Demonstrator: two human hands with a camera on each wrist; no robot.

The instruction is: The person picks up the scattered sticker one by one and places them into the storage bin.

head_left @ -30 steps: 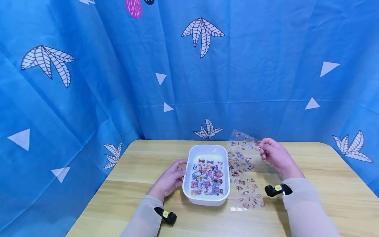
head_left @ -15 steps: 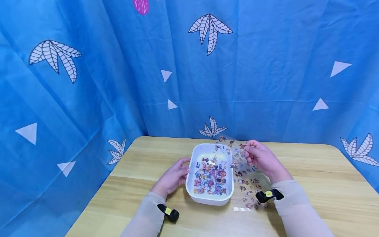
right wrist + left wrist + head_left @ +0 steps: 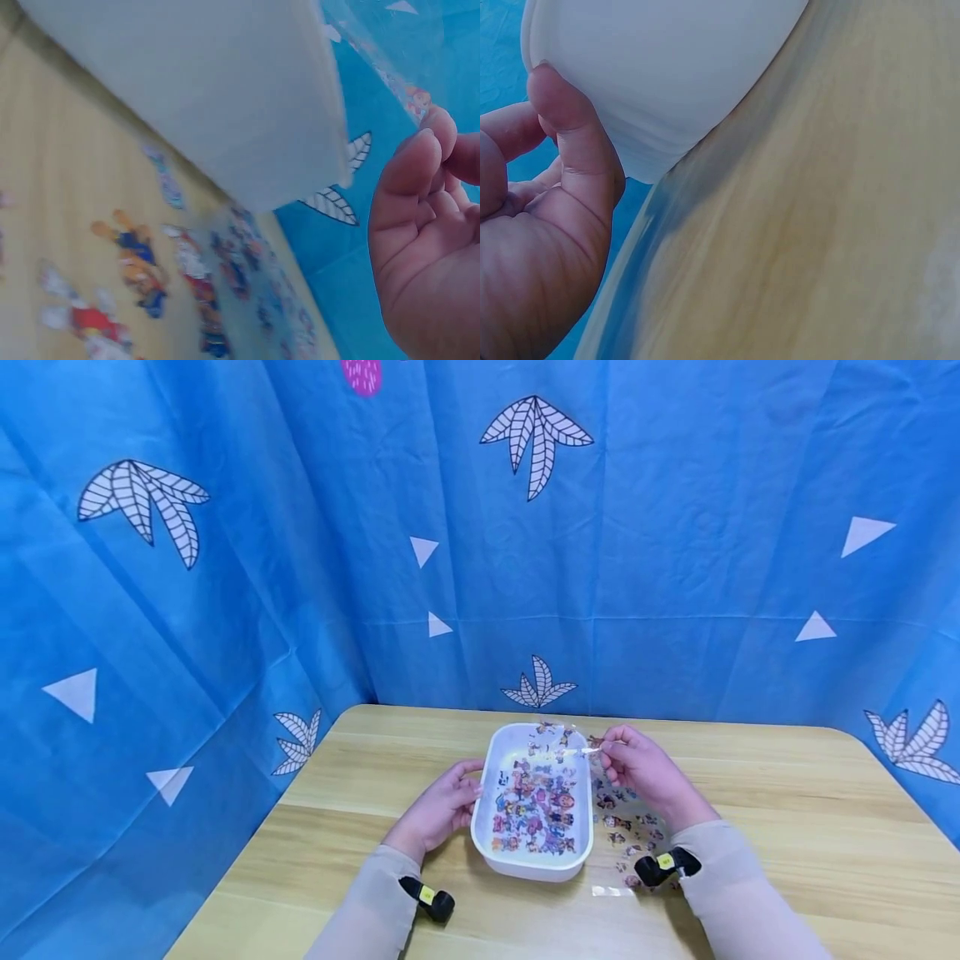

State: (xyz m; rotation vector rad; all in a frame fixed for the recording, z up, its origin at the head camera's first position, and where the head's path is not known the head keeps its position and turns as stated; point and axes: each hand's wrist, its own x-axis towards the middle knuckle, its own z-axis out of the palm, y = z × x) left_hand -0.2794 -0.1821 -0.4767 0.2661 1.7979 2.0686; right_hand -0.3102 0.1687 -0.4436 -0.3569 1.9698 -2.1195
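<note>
Currently left hand (image 3: 441,807), grip pinching white tub (image 3: 532,872); right hand (image 3: 637,767), grip pinching clear printed sheet (image 3: 565,740); yellow labels (image 3: 427,895) unreadable.

Your bare left hand (image 3: 447,806), your bare right hand (image 3: 642,770), your long, light greyish left sleeve (image 3: 366,906), your right sleeve (image 3: 746,897) to match, a black left wrist camera (image 3: 441,907) with a yellow tag (image 3: 427,895), a matching right wrist camera (image 3: 649,871)

In the head view, cannot make out the tiny figures (image 3: 531,814) in the white tub (image 3: 529,868), nor all of the clear film (image 3: 617,822) at its 4 o'clock, part-hidden under the right wrist camera (image 3: 667,865), nor the pink spot (image 3: 363,377) past the top edge at 11 o'clock. In the right wrist view, cannot read blurred prints (image 3: 139,270) at 7 o'clock.
</note>
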